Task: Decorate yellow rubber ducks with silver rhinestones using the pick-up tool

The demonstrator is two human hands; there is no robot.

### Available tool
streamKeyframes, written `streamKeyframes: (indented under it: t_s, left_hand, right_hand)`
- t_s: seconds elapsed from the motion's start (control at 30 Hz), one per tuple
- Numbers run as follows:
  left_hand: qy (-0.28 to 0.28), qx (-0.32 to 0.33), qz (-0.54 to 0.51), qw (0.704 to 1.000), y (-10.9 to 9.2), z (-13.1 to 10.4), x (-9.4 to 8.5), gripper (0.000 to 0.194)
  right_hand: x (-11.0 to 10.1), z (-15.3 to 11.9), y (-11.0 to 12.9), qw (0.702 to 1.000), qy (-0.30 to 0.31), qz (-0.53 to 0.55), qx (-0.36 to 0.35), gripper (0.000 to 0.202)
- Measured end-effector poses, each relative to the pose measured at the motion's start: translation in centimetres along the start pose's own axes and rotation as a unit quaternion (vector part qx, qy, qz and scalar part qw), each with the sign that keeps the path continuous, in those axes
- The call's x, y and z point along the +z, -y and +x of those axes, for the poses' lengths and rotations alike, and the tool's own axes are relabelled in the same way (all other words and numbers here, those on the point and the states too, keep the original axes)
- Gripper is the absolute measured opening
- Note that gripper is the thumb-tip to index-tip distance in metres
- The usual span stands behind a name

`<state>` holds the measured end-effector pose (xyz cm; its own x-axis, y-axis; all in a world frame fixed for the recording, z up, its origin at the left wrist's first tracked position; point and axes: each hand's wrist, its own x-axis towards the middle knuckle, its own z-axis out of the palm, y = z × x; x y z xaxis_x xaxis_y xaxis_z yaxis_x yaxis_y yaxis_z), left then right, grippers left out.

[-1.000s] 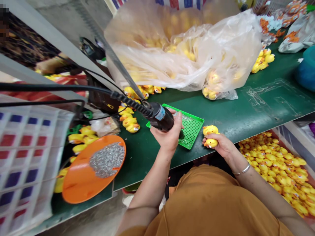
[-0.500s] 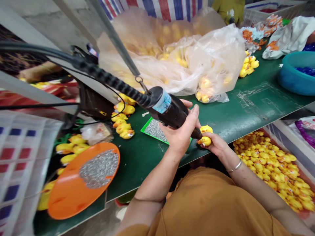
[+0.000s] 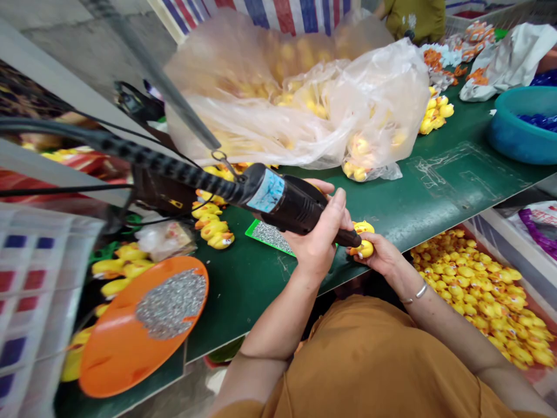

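My left hand [image 3: 319, 241] is wrapped around a black electric screwdriver [image 3: 293, 203] with a blue label, hanging from a spring and trailing a thick cable. The screwdriver is tilted, its tip down at a yellow toy duck [image 3: 365, 248]. Pinched between the fingers of my right hand [image 3: 383, 255], the duck is held just over the bench's front edge; part of it is hidden by the fingers and the tool. Behind my left hand lies a green tray [image 3: 250, 230] of small metal screws, partly covered by the hand.
An orange dish [image 3: 117, 354] of screws stands at left on the green bench [image 3: 235, 290]. Ducks [image 3: 213, 226] lie in a row near it. A large plastic bag [image 3: 304, 128] of ducks sits behind. At right are a teal bowl [image 3: 513, 130] and a bin of ducks [image 3: 483, 290].
The screwdriver has swung flatter, its cable end shifting left and down, while its tip stays at the duck. My right hand keeps its hold on the duck. The view has shifted slightly.
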<state>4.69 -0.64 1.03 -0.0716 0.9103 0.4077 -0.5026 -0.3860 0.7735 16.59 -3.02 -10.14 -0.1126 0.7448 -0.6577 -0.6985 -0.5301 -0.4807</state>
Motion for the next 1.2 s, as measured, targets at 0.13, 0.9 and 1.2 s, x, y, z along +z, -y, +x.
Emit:
streamKeyframes:
  t_s: [0.13, 0.9, 1.2]
  left_hand:
    - [0.014, -0.004, -0.012, 1.000, 0.1, 0.1, -0.3, 0.025]
    - [0.038, -0.026, -0.023, 0.999, -0.4, 0.0, -0.4, 0.030]
    - [0.042, -0.023, -0.013, 0.999, -0.2, -0.1, -0.5, 0.033]
  right_hand:
    - [-0.6, 0.2, 0.0, 0.998, 0.040, 0.022, 0.043, 0.018]
    - [-1.7, 0.6, -0.2, 0.986, 0.084, 0.052, 0.138, 0.015]
    - [-1.8, 0.7, -0.3, 0.984, 0.097, 0.055, 0.140, 0.017]
